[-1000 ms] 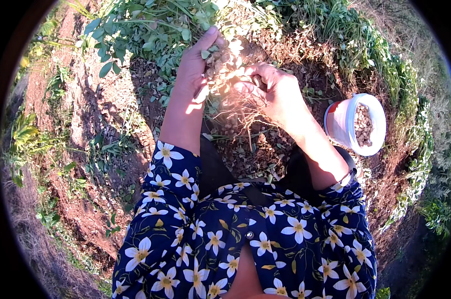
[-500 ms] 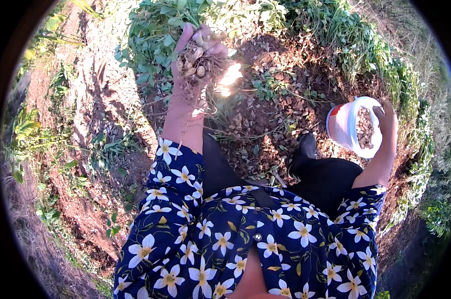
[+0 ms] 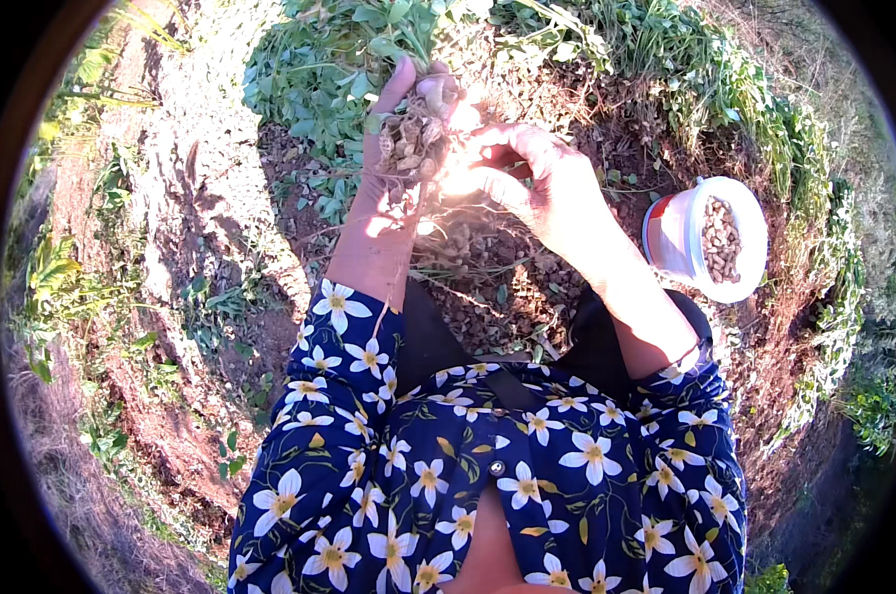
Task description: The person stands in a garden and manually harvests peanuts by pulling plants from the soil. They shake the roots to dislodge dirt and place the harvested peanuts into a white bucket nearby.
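Near the top centre of the frame, the left grip (image 3: 389, 102) is clamped on a peanut cluster (image 3: 410, 147), which spills below the thumb tip toward the wrist. Just right of that cluster is the right grip (image 3: 542, 180), its fingertips lost in glare, so I cannot tell whether they meet; farther right stands a white bucket (image 3: 673, 238) holding loose pods (image 3: 720, 240).

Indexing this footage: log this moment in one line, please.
left hand: holds peanut plant | right hand: near pods, contact unclear | bucket: right side, peanuts inside
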Demonstrator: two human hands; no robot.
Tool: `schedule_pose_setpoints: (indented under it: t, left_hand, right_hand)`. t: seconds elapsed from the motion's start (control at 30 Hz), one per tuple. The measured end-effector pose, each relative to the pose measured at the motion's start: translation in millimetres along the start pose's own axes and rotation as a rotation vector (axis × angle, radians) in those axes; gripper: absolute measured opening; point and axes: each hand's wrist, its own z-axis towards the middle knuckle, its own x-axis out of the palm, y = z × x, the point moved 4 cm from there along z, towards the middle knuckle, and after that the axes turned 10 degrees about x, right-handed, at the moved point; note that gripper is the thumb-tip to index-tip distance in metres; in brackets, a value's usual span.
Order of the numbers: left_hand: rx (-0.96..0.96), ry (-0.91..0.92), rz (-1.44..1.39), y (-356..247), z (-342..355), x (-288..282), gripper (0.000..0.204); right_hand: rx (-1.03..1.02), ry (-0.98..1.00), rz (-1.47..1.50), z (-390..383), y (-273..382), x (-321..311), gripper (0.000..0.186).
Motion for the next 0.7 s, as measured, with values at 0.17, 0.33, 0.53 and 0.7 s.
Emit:
schedule_pose_setpoints:
  t: [0.17,0.33,0.53,0.7]
  left_hand:
    - [0.072,-0.085,0.165,-1,3,-5,0.025]
    - [0.174,-0.086,0.335,-13,0,0,0.021]
    - [0.136,-0.187,0.309,-12,-4,-3,0.018]
    - [0.107,-0.203,0.284,-11,-6,-3,0.015]
  right_hand:
    - [0.213,0.034,0.098,4,-10,15,0.029]
    - [0.259,0.041,0.237,13,-19,11,0.019]
    - [0.255,0.056,0.403,12,-15,17,0.025]
    - [0.226,0.057,0.599,13,-11,19,0.023]
